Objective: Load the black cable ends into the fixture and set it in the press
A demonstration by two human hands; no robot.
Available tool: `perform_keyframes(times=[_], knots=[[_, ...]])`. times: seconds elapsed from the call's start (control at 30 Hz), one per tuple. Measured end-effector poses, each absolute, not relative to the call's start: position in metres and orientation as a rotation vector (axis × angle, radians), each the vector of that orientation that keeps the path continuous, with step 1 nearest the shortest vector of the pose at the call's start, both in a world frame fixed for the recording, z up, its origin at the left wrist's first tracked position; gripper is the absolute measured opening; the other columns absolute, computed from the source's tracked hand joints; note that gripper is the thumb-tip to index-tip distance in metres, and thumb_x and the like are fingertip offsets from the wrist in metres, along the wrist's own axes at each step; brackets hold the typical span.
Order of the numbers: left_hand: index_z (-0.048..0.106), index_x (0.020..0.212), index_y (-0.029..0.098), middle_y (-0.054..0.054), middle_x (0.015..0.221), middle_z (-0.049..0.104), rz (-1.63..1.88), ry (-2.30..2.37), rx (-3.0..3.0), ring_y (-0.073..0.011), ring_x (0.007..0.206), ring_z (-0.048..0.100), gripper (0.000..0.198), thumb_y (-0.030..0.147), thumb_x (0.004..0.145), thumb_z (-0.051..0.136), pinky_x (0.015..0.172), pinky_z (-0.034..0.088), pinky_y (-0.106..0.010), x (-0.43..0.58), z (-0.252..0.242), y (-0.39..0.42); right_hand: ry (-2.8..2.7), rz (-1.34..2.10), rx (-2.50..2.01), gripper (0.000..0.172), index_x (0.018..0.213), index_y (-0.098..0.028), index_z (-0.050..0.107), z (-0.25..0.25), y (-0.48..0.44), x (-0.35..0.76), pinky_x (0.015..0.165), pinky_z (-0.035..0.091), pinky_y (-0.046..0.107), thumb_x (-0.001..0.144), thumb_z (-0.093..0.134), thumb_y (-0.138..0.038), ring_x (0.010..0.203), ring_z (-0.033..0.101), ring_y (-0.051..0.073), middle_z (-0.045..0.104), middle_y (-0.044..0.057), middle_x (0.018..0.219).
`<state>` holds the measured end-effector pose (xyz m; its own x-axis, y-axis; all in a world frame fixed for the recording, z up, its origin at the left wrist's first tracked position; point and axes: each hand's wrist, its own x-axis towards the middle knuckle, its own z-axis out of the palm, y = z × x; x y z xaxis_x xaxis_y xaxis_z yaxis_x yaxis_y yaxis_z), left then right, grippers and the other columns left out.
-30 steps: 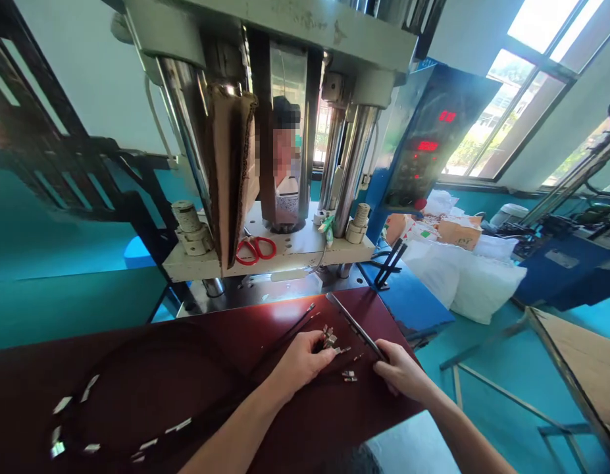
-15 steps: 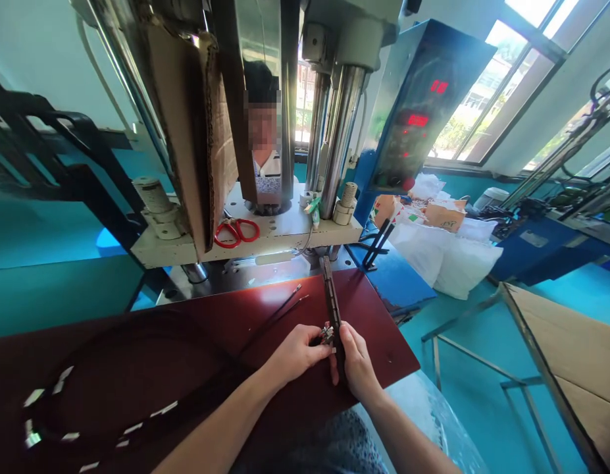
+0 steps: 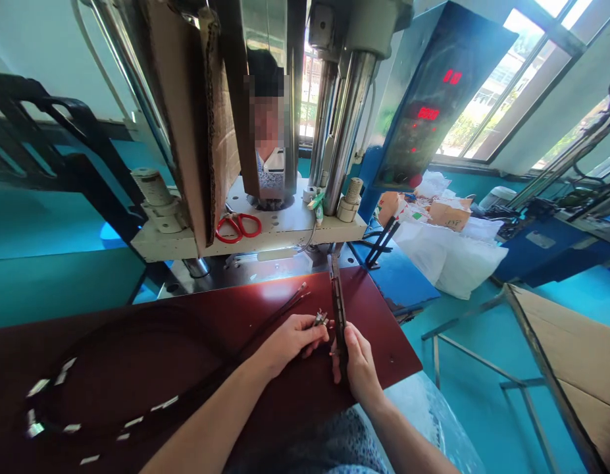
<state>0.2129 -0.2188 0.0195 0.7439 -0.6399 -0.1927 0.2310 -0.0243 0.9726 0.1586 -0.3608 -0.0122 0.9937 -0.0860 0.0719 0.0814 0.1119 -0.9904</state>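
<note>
Where the black cable lies looped on the red-brown tabletop, well left of the dark bar, pale tags stand out along it; it looks bendable. Just left of the bar, the left hand has thumb and fingers pinched around small metal pieces, probably light, hard and easily dropped, so a fingertip hold suits them. The right hand has its fingers wrapped about the bar's near end; the bar seems stiff and slim, best taken by its long edges. Well right of the bar and beyond it, white sacks bulge beneath cardboard scraps; their deeper contents cannot be told.
</note>
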Motion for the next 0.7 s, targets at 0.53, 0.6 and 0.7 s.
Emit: perform_keyframes(times=[0.53,0.6,0.7], knots=[[0.061,0.066,0.011,-0.001,0.063,0.058,-0.648,-0.465,1.579,-0.0143,0.062,0.049,0.022,0.031,0.071,0.057,0.06,0.035,-0.024,0.208,0.016,-0.228,0.018,-0.061,-1.344,0.05,0.125,-0.016,0.039,-0.018,-0.364,0.156,0.024,0.039,0.013,0.088,0.048,-0.048,0.033,0.043,0.008,0.049,-0.005,0.056],[0.061,0.062,0.011,0.0,0.059,0.057,-0.659,-0.462,1.591,-0.0138,0.058,0.048,0.022,0.031,0.07,0.058,0.058,0.034,-0.024,0.208,0.014,-0.227,0.001,-0.039,-1.356,0.052,0.126,-0.014,0.039,-0.017,-0.365,0.156,0.024,0.038,0.013,0.088,0.047,-0.049,0.032,0.043,0.007,0.049,-0.005,0.054],[0.06,0.059,0.011,0.001,0.056,0.056,-0.64,-0.463,1.628,-0.0136,0.056,0.048,0.022,0.03,0.069,0.058,0.056,0.033,-0.023,0.207,0.013,-0.227,-0.026,-0.007,-1.406,0.052,0.126,-0.013,0.039,-0.018,-0.366,0.156,0.024,0.036,0.012,0.089,0.045,-0.049,0.03,0.041,0.007,0.048,-0.006,0.05]])
